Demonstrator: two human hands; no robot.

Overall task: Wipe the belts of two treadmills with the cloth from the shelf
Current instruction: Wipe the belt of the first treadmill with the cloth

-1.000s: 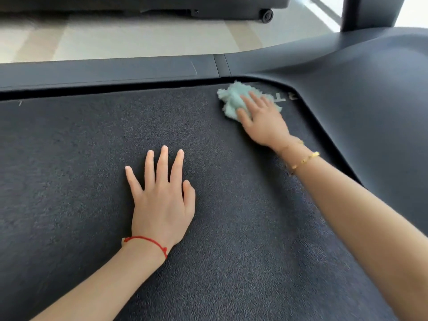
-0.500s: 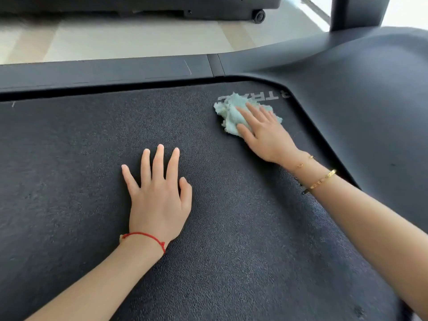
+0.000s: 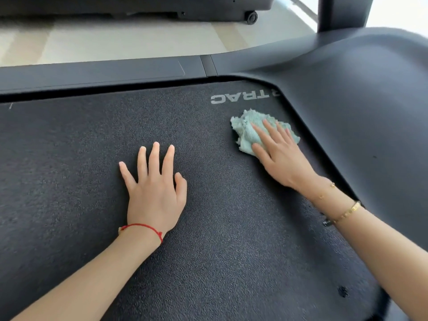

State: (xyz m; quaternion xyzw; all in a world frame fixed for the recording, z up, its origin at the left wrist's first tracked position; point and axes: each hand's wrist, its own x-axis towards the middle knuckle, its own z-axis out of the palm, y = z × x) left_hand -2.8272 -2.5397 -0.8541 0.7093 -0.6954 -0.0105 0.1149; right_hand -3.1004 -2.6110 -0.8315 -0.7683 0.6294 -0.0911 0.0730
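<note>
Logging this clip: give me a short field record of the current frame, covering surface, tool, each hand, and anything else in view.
surface: dark textured treadmill belt, printed lettering near its far edge
tool: light green cloth, bunched, lying on the belt below the lettering
right hand: right hand presses the cloth flat with straight fingers
left hand: left hand rests palm down on bare belt, fingers spread, apart from the cloth
wrists: red string on left, gold bracelets on right
background: second treadmill across the pale floor
</note>
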